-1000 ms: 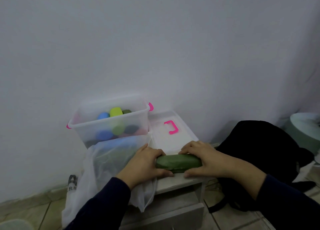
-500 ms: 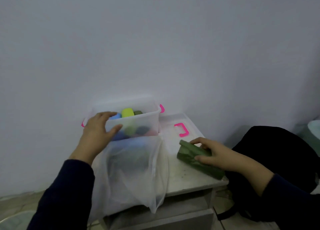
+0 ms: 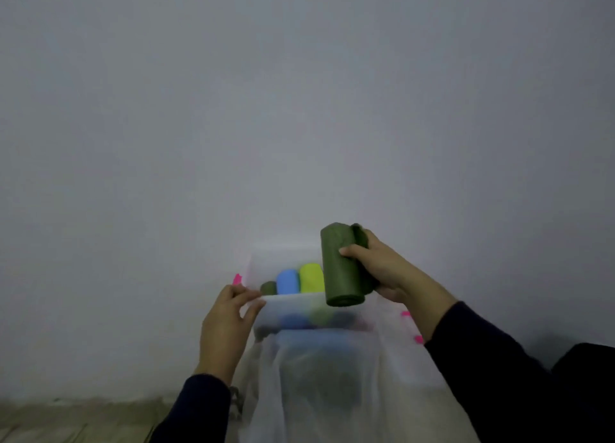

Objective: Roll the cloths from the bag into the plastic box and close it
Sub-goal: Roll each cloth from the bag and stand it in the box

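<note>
**A stand hidden under its load, with floor to the left**

The top that bears the things is almost wholly covered, and blur hides its edges. The plastic box sits on it at the far side, close to the wall, clear-walled with a pink catch at its left end. Just right of the box lies a pale flat piece with two pink fittings on it; whether it touches the box cannot be told. A translucent white bag rests against the box's near wall and hangs down over the near edge. At the near left, lower down, lies a beige floor, meeting the wall.
</note>
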